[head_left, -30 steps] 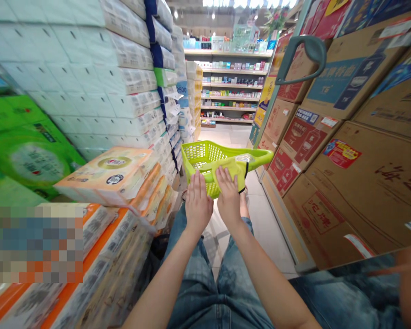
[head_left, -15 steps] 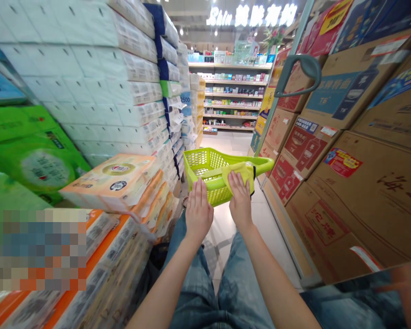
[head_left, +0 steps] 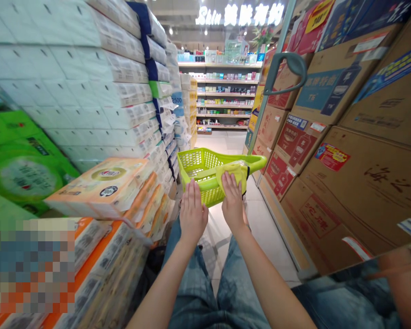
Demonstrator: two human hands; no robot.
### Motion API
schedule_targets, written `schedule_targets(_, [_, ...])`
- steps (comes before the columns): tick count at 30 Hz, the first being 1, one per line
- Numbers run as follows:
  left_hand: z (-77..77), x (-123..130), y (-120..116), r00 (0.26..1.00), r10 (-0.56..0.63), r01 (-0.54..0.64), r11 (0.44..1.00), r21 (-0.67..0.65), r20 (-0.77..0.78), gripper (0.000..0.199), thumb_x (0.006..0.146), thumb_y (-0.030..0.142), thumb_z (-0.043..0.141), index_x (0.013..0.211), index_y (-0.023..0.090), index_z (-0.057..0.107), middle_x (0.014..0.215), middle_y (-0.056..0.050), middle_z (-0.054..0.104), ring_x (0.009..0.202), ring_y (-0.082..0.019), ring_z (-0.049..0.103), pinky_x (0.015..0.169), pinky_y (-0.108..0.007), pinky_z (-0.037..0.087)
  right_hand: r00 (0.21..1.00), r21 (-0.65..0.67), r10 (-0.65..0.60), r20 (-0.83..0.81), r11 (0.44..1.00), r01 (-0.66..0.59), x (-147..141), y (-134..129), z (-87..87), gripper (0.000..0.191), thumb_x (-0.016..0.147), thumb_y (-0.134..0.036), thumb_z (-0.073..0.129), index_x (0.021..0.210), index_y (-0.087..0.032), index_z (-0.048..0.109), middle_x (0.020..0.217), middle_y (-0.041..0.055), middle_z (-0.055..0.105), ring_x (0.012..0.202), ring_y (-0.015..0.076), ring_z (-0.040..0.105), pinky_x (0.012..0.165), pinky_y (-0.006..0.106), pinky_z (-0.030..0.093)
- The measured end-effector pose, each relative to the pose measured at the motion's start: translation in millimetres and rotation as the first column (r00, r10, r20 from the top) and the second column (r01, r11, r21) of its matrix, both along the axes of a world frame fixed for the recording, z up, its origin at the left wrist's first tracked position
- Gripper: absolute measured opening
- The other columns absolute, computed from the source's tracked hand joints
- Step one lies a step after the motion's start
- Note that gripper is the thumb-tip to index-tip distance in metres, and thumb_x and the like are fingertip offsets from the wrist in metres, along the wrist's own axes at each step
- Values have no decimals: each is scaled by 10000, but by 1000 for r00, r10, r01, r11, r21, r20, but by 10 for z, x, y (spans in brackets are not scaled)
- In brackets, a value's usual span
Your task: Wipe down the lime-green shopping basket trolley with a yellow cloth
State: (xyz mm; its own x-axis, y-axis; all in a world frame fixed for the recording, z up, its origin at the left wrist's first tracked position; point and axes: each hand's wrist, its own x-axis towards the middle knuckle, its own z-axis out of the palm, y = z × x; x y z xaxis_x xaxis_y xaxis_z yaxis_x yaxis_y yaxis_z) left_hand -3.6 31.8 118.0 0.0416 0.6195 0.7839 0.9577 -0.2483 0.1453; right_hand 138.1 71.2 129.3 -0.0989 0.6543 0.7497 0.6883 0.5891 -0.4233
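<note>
Basket: lime-green plastic basket [head_left: 208, 183], mid-aisle, just beyond the denim-clad legs [head_left: 195, 278]; lattice walls pierced with small holes, smooth rounded rim, one end drawn out to the right in a long tapering loop.
Cloth: soft yellow cloth [head_left: 240, 171] with dark edging, draped over the near rim toward the right.
Right hand: right hand [head_left: 232, 198] laid flat on the cloth, fingers extended and slightly spread.
Left hand: left hand [head_left: 193, 214] against the near rim, left of the cloth, fingers straight and close together, pinching nothing visible.
Floor: pale, glossy tiles [head_left: 226, 139].
Left side: tissue packs [head_left: 102, 180] in crinkled orange film, near; white-wrapped bricks [head_left: 71, 87] stacked high behind.
Right side: matte brown cartons [head_left: 373, 178], printed and boxy; a rounded grey handle [head_left: 267, 84] stands out before them.
Far end: straight shelves [head_left: 222, 82] lined with small boxes.
</note>
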Motion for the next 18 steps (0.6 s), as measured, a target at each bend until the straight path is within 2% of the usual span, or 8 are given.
schedule_targets(2, [-17, 2, 9, 1000, 3, -3, 1000, 1, 7, 735, 926, 194, 427, 1565, 73, 82, 1588, -206, 289, 1497, -292, 222, 1178, -475, 312, 996, -34, -8, -84, 999, 5, -165, -55, 49, 797, 775, 26, 283, 1537, -203, 304, 1572, 68, 379, 1512, 179, 193, 1233, 544, 133])
schedule_targets(4, [-39, -4, 17, 1000, 15, -15, 1000, -2, 13, 701, 939, 179, 402, 1564, 80, 99, 1590, -197, 292, 1499, -284, 218, 1182, -472, 309, 995, -63, 32, -94, 997, -38, -367, -147, 103, 788, 769, 23, 298, 1521, -211, 344, 1558, 51, 405, 1504, 170, 222, 1240, 529, 116])
schedule_targets(6, [-54, -18, 21, 999, 30, -30, 1000, -7, 15, 655, 950, 148, 360, 1564, 102, 134, 1592, -176, 298, 1495, -268, 234, 1186, -461, 307, 994, -70, 104, -23, 992, -105, -514, -242, 139, 746, 801, 7, 313, 1513, -209, 360, 1556, 42, 408, 1497, 159, 239, 1249, 495, 108])
schedule_targets(8, [-53, -32, 21, 999, 31, -31, 999, -11, 6, 646, 948, 134, 350, 1562, 108, 150, 1590, -172, 305, 1491, -264, 249, 1188, -454, 305, 986, -56, 152, 75, 987, -148, -519, -285, 148, 709, 835, -11, 322, 1518, -198, 351, 1563, 48, 396, 1494, 152, 246, 1254, 460, 114])
schedule_targets(10, [-38, -38, 17, 1000, 20, -21, 1000, -12, -13, 678, 936, 151, 388, 1561, 84, 133, 1584, -192, 307, 1491, -274, 246, 1188, -455, 306, 975, -34, 157, 155, 988, -153, -361, -235, 135, 718, 839, -5, 320, 1529, -204, 325, 1558, 49, 405, 1490, 148, 258, 1253, 454, 123])
schedule_targets(12, [-21, -33, 12, 999, 20, -20, 1000, -9, -31, 726, 922, 177, 431, 1561, 66, 104, 1580, -207, 308, 1493, -284, 238, 1184, -459, 309, 979, -3, 101, 176, 995, -103, -99, -105, 114, 764, 816, 17, 309, 1541, -224, 294, 1549, 46, 420, 1488, 156, 265, 1248, 487, 127])
schedule_targets(15, [-10, -13, 7, 999, 41, -41, 999, -11, -35, 759, 910, 182, 451, 1564, 70, 82, 1583, -202, 303, 1492, -289, 241, 1174, -460, 321, 996, 35, -47, 70, 998, 44, 273, 124, 83, 820, 773, 25, 314, 1552, -227, 262, 1562, 63, 398, 1498, 191, 243, 1231, 543, 147])
schedule_targets(18, [-15, 0, 5, 998, 50, -51, 999, -16, -29, 782, 899, 165, 460, 1565, 71, 63, 1586, -200, 297, 1494, -290, 233, 1170, -461, 325, 997, 33, -65, 31, 997, 64, 428, 239, 56, 834, 756, 20, 320, 1551, -227, 268, 1573, 61, 378, 1500, 197, 238, 1230, 544, 150])
